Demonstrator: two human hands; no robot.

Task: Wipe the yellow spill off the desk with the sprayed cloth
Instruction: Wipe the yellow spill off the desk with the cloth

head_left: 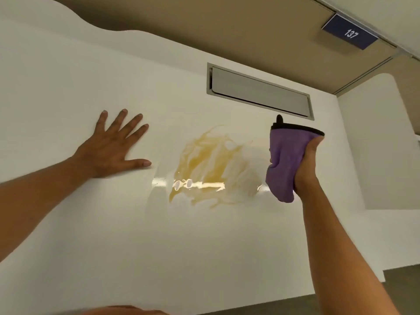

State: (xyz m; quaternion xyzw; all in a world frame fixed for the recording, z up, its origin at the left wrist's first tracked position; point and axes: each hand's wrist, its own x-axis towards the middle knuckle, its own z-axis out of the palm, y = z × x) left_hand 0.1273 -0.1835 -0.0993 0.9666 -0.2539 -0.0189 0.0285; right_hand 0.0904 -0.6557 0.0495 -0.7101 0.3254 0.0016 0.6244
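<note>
A smeared yellow spill (211, 164) lies in streaks on the white desk (113, 235), near its middle. My right hand (306, 164) is shut on a bunched purple cloth (284, 160) with a black hem, held just right of the spill and lifted off the surface. My left hand (113, 146) rests flat on the desk to the left of the spill, fingers spread, holding nothing.
A grey rectangular cable flap (259, 92) is set into the desk behind the spill. A beige partition (227, 30) runs along the back, with a blue sign reading 137 (351, 32) at the top right. The desk edge drops off at the right.
</note>
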